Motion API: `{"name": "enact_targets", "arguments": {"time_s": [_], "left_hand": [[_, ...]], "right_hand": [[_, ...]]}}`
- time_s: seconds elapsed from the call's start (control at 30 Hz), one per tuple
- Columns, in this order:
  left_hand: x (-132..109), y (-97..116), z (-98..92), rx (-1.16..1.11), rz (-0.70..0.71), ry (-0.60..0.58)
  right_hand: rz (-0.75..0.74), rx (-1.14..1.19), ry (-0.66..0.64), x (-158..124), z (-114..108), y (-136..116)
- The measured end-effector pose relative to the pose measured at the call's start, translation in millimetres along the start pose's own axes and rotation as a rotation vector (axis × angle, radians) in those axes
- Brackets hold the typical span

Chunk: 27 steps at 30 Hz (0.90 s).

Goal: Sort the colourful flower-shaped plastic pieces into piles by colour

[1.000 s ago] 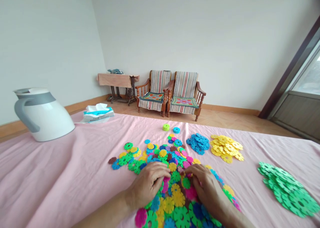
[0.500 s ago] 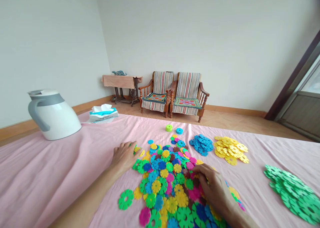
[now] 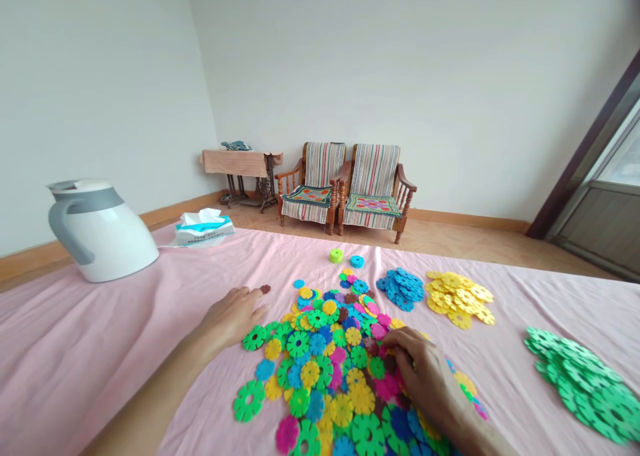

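Observation:
Beside the left edge of a heap of colourful notched plastic discs (image 3: 320,343), my left hand (image 3: 235,316) hovers low over the pink cloth, thumb and index finger apart. A small brown disc (image 3: 265,289) is at its index fingertip; whether it touches the finger is unclear. On the heap's right side rests my right hand (image 3: 423,366), its fingers curled down among pink and brown discs. What those fingers hold, if anything, is hidden. A green disc (image 3: 255,337) lies just below my left hand's thumb.
Sorted piles of blue discs (image 3: 401,288), yellow discs (image 3: 459,297) and green discs (image 3: 585,383) lie to the right. Small lime (image 3: 336,256) and blue stacks (image 3: 357,261) stand behind the heap. A white jug (image 3: 105,233) and a tissue box (image 3: 204,229) stand left.
My left hand has moved left, off the heap's edge. A brown disc now shows at its fingertip, and some discs at the heap's left side have shifted. My right hand has barely moved.

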<state>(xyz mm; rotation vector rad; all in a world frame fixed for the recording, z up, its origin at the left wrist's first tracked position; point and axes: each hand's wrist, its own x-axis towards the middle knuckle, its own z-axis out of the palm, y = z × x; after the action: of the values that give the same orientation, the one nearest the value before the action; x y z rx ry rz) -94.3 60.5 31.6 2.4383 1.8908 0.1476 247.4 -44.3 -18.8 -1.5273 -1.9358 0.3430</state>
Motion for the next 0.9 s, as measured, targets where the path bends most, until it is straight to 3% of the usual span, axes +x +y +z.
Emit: {"name": "enact_targets", "arguments": {"time_s": [0.1, 0.2, 0.37, 0.53, 0.7, 0.9], "left_hand": [[-6.8, -2.9, -3.4, 0.137, -0.106, -0.093], [-12.5, 8.7, -2.5, 0.077, -0.012, -0.063], [-16.8, 38.8, 1.3, -0.291, 0.211, 0.028], [-17.9, 59.6, 4.2, -0.752, 0.266, -0.085], [-12.0, 55.4, 18.8, -0.568, 0.311, 0.184], [-10.5, 57.7, 31.4, -0.476, 0.345, 0.167]], "right_hand": [[-0.008, -0.005, 0.001, -0.6, -0.1, -0.9], [-0.001, -0.006, 0.002, -1.1, 0.0, -1.8], [0.009, 0.003, -0.011, -0.9, -0.3, -3.4], [0.010, 0.006, -0.019, -1.4, -1.8, -5.9], [0.001, -0.010, -0.011, -1.0, -1.5, -5.1], [0.003, -0.021, -0.018, -0.3, -3.1, -8.4]]}}
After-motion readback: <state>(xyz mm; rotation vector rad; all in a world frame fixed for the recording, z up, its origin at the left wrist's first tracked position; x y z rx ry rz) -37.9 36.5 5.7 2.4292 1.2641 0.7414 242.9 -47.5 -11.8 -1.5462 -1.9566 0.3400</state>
